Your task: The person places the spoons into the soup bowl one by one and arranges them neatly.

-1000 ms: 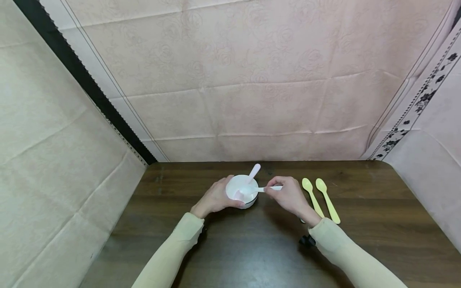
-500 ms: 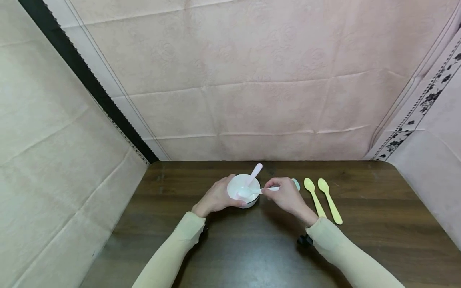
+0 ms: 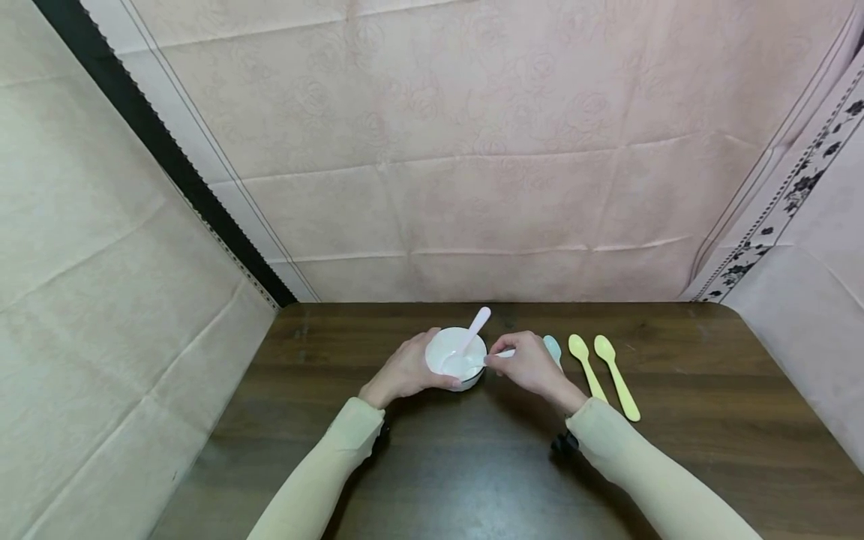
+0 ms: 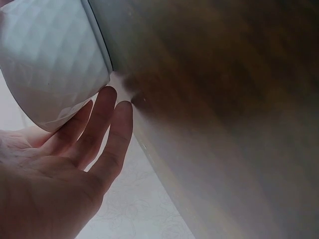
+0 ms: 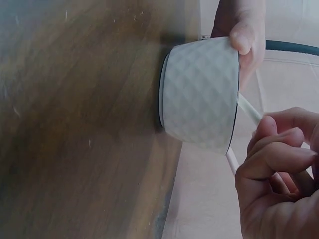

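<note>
Spoon (image 3: 507, 353) in bowl (image 5: 202, 94): likely light, stiff; best held by handle.
Left grip (image 3: 405, 369) clasps bowl; right grip (image 3: 529, 365), beside bowl, pinches spoon.

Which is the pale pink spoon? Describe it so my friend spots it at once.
On the brown wooden table, find the round white bowl with diamond-patterned sides, held by the left hand. The pale pink spoon leans in it, handle jutting past the far rim. No hand holds it, whereas the right hand pinches the whitish spoon.
</note>
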Available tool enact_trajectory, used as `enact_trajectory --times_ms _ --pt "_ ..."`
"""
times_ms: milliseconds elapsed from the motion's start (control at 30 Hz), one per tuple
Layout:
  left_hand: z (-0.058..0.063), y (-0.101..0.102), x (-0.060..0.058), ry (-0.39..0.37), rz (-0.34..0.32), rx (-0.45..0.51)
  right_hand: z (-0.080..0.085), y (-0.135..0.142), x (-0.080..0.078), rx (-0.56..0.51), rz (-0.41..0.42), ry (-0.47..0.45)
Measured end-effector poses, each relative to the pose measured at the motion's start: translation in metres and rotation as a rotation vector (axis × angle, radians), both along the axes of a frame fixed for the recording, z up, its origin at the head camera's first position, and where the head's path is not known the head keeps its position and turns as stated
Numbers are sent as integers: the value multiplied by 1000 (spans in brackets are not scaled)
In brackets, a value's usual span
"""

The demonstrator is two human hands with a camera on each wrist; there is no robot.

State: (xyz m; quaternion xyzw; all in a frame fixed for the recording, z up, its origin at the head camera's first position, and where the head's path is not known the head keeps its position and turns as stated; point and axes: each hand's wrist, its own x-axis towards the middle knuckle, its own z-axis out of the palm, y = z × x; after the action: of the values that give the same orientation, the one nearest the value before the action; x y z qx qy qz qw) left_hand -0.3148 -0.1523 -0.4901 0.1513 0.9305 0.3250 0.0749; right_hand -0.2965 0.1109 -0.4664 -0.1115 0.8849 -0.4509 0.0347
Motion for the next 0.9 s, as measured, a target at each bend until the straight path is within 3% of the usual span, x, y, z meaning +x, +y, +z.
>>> enact_trajectory --times_ms 500,900 --pt "-1 0 1 -9 -1 5 -6 -3 -12 31 6 -73" --pt "0 0 1 -7 3 15 -9 -1 -16 -6 -72 -66"
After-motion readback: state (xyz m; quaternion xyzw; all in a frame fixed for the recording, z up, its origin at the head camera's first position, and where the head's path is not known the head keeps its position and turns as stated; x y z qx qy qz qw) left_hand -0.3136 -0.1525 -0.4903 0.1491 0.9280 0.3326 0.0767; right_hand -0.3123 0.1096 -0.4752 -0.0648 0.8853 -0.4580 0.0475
